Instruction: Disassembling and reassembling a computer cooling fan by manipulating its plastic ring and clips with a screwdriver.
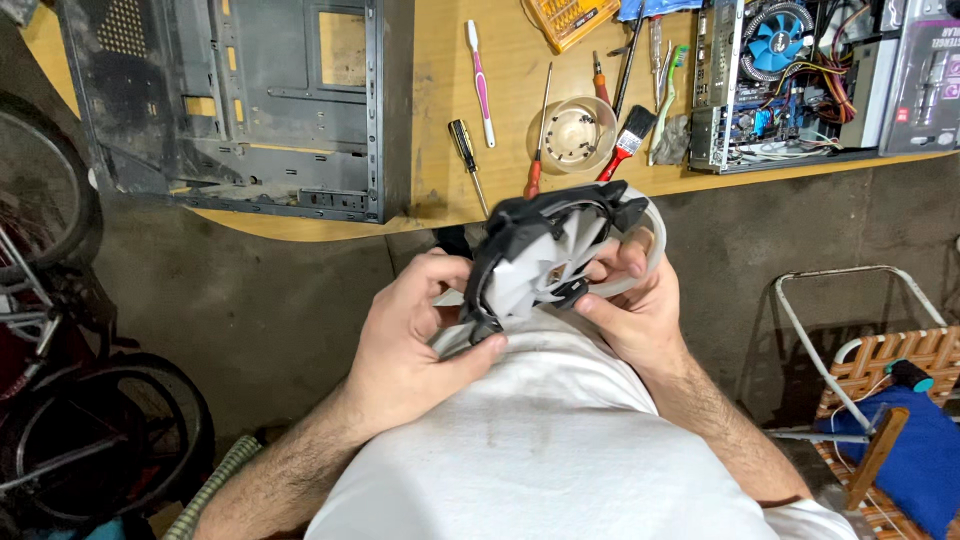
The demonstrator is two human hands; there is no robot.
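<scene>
Both hands grip a fan [545, 255] above the lap, below the table [440, 110] edge. Left hand [415, 335] grasps its lower frame; right hand [635, 300] clasps the right rim, thumb on the hub.

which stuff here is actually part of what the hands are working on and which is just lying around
In hand:
- case fan, black frame with pale blades
- left hand gripping its lower edge
- right hand holding its right side

Lying about:
- empty computer case
- pink toothbrush
- screwdrivers
- small bowl
- red-handled paintbrush
- open computer with a blue fan
- folding chair
- bicycle
</scene>
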